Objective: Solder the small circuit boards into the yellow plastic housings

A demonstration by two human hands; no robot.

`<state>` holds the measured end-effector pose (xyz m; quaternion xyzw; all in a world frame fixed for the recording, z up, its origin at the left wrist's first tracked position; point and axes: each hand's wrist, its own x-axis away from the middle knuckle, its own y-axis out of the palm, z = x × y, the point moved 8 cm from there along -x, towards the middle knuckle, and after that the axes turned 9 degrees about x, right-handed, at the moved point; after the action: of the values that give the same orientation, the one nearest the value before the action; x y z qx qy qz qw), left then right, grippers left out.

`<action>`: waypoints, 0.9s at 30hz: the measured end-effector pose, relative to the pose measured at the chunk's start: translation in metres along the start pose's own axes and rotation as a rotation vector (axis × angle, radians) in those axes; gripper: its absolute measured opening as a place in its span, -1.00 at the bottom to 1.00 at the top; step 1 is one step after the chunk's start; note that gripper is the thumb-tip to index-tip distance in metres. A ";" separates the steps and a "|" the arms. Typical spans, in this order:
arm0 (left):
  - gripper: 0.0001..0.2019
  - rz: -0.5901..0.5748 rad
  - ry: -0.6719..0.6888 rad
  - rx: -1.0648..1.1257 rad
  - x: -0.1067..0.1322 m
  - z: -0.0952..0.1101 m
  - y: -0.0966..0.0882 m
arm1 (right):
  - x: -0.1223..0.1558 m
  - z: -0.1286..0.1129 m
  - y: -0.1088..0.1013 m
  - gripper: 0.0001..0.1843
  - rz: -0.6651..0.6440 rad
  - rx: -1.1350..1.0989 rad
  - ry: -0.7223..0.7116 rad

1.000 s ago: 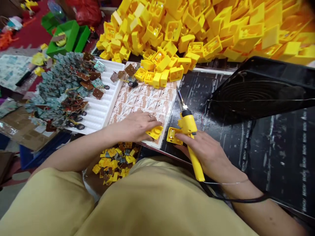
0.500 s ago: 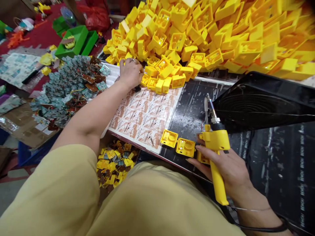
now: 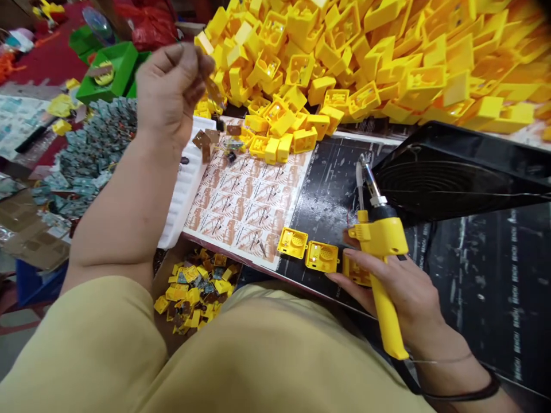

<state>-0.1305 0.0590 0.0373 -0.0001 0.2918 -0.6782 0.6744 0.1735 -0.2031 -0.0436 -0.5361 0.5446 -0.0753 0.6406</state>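
Observation:
My left hand point(image 3: 170, 92) is raised over the left of the bench, fingers pinched together. A thin brown circuit board point(image 3: 214, 92), blurred by motion, hangs at its fingertips. Below lie several brown circuit boards point(image 3: 206, 143) by a white ribbed tray point(image 3: 178, 203). My right hand point(image 3: 404, 292) is wrapped round a yellow soldering gun point(image 3: 385, 235), its metal tip pointing up and away. The thumb and fingers of that hand also touch a yellow case point(image 3: 353, 271), partly hidden. Beside it sit two open yellow cases point(image 3: 322, 256), point(image 3: 293, 242) in a row.
A large heap of yellow cases point(image 3: 301, 69) covers the back. Grey-green circuit boards point(image 3: 86, 155) are piled at left. A black fan-like housing point(image 3: 430, 178) stands at right. Below the front edge, a box holds yellow parts point(image 3: 193, 292). A patterned sheet point(image 3: 245, 201) lies on the black bench.
My left hand has lifted from beside the yellow cases, moving up and left, with a brown circuit board at its fingertips. My right hand and the soldering gun have stayed nearly still.

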 end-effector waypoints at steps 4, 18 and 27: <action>-0.39 -0.012 0.014 0.225 0.005 0.007 0.008 | -0.002 -0.004 -0.003 -0.28 -0.009 0.065 0.007; -0.89 -0.856 -0.034 -0.177 0.175 0.027 0.154 | -0.023 -0.016 0.028 -0.61 -0.158 -0.053 -0.014; -0.90 -0.789 0.011 -0.234 0.193 0.034 0.142 | -0.013 -0.003 -0.031 -0.74 -0.005 -0.060 0.120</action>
<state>-0.0045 -0.1194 -0.0661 -0.1850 0.3481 -0.8471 0.3564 0.1808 -0.2092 -0.0117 -0.5507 0.5829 -0.0925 0.5902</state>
